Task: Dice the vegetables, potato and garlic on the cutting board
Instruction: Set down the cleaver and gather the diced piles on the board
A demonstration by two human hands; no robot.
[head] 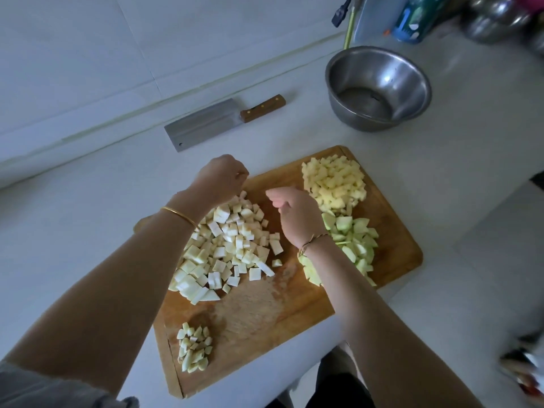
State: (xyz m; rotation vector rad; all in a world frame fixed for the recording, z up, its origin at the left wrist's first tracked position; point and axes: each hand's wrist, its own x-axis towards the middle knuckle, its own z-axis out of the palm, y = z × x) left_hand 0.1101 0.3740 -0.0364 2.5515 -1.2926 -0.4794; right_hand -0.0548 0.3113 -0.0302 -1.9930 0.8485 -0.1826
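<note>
A wooden cutting board (297,313) carries four piles: white diced vegetable (226,248) in the middle-left, yellow diced potato (334,181) at the far right corner, pale green chunks (354,245) on the right, and chopped garlic (194,347) near the front left. My left hand (220,178) hovers at the far edge of the white pile with its fingers curled in; nothing shows in them. My right hand (295,213) sits between the white pile and the potato, fingers loosely curled and holding nothing. A cleaver (206,122) with a wooden handle lies on the counter behind the board, untouched.
A steel bowl (378,86) stands on the white counter (471,178) beyond the board's right corner. Bottles, a green-handled tool and metal pots crowd the far right corner. The wall runs along the back left. The counter's edge drops off at the lower right.
</note>
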